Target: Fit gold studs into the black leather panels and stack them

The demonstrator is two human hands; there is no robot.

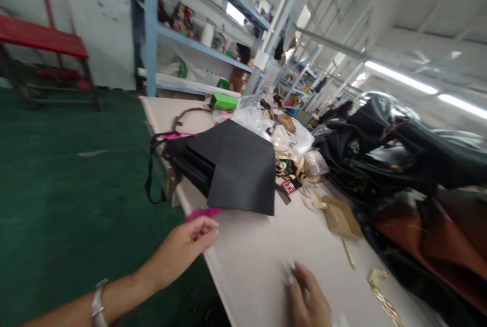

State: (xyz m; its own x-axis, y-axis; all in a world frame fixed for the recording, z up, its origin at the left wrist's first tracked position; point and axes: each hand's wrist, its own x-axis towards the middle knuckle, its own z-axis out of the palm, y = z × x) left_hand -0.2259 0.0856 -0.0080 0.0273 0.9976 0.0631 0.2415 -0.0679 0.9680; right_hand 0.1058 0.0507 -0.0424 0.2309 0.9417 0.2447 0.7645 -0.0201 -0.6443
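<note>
My left hand (192, 239) is over the table's left edge, fingers loosely curled and thumb a little apart, with nothing visible in it. Just beyond its fingertips lies a bright pink piece (202, 213); whether they touch I cannot tell. My right hand (311, 294), low in the view and smeared by motion, closes around something slim and pale with a pointed end, too blurred to name. Past both hands lies a pile of flat black leather-like panels (245, 174), overlapping on the pale table (251, 251). A black strap (151, 177) hangs off the table's left side.
A tan open box (341, 219) and gold chains (384, 299) lie at the right. Large black sheets (373, 149) are heaped beyond them. Plastic bags (253, 116) and a green box (223, 101) sit at the back. A red bench (41, 37) stands far left.
</note>
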